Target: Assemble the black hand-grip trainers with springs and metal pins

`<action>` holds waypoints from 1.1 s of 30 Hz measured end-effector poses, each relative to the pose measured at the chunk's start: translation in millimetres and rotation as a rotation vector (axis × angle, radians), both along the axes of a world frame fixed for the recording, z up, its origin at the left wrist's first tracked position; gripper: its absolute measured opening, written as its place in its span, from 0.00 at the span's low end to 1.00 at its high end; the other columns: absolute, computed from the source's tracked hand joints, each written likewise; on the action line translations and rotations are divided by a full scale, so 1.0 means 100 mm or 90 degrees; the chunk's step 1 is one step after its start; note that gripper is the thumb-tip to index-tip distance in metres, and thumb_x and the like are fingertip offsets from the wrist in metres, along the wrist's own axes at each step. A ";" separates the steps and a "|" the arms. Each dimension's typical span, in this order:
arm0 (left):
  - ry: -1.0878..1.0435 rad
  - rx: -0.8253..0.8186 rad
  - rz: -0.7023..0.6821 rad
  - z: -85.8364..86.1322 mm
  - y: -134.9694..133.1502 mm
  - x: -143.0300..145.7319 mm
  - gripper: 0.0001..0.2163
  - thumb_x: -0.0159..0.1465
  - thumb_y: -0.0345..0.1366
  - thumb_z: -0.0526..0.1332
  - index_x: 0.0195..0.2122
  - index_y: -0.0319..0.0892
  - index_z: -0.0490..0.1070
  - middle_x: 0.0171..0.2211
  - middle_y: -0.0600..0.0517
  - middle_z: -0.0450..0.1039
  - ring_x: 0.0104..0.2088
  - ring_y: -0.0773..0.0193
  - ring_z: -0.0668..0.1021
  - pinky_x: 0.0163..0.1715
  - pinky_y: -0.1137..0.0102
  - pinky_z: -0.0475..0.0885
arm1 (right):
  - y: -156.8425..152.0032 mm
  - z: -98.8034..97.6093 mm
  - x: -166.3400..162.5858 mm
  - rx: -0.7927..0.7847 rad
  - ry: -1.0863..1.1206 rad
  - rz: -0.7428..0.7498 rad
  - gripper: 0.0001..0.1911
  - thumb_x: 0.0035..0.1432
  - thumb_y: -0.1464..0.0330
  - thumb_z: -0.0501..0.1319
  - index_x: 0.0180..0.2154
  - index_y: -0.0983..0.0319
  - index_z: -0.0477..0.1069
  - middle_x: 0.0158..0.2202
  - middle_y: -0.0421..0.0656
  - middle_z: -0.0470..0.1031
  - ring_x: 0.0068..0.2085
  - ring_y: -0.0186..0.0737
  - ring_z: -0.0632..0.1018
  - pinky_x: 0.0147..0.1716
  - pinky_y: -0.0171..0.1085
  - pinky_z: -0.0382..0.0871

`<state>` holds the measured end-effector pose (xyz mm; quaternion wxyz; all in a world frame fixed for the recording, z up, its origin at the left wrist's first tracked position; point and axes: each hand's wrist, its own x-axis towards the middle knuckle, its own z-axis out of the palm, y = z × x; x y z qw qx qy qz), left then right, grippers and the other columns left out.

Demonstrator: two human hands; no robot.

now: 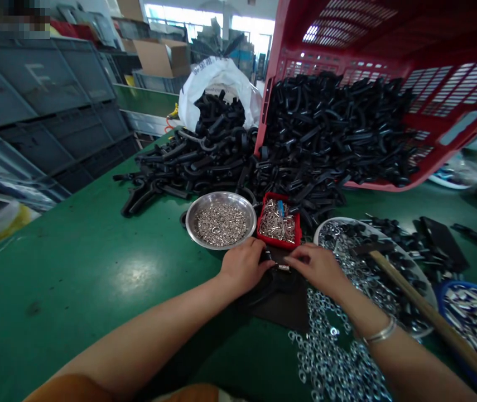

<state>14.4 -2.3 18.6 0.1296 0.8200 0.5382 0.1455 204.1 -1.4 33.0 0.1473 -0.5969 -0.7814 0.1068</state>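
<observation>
My left hand (244,263) and my right hand (317,268) meet over a dark mat (282,304) on the green table (79,279). Both hands are closed in a pinch around a small black part with a metal spring or pin (282,267) between them. Just beyond the fingers sit a round metal dish of tiny metal rings (220,221) and a small red tray of metal pins (279,220). Loose shiny washers (330,357) lie spread under my right forearm.
A tipped red crate (443,95) spills a heap of black plastic parts (305,139) across the table's far side. A white bag (217,84) holds more. A wooden-handled hammer (422,307) lies over a dish at right, beside a blue tub (472,318). Grey crates stack at left.
</observation>
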 end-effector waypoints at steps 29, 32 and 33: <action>0.171 -0.146 0.096 0.12 0.71 -0.64 0.11 0.57 0.42 0.54 0.38 0.52 0.74 0.37 0.50 0.75 0.38 0.55 0.76 0.34 0.66 0.68 | 0.88 0.12 -1.27 -0.047 -0.189 0.114 0.07 0.45 0.72 0.61 0.30 0.64 0.76 0.34 0.53 0.77 0.38 0.51 0.76 0.35 0.42 0.67; 0.126 -0.105 0.138 0.10 0.68 -0.67 0.11 0.58 0.42 0.54 0.38 0.51 0.73 0.39 0.50 0.74 0.39 0.57 0.75 0.34 0.67 0.68 | 0.96 0.05 -1.35 -0.060 -0.190 0.099 0.06 0.45 0.74 0.61 0.29 0.65 0.76 0.33 0.54 0.77 0.37 0.50 0.76 0.34 0.42 0.67; 0.101 -0.089 0.151 0.10 0.67 -0.70 0.11 0.58 0.41 0.54 0.37 0.51 0.73 0.40 0.51 0.73 0.39 0.58 0.75 0.34 0.68 0.68 | 0.97 0.02 -1.34 -0.058 -0.180 0.098 0.06 0.46 0.73 0.61 0.29 0.64 0.76 0.32 0.53 0.77 0.37 0.49 0.76 0.34 0.41 0.67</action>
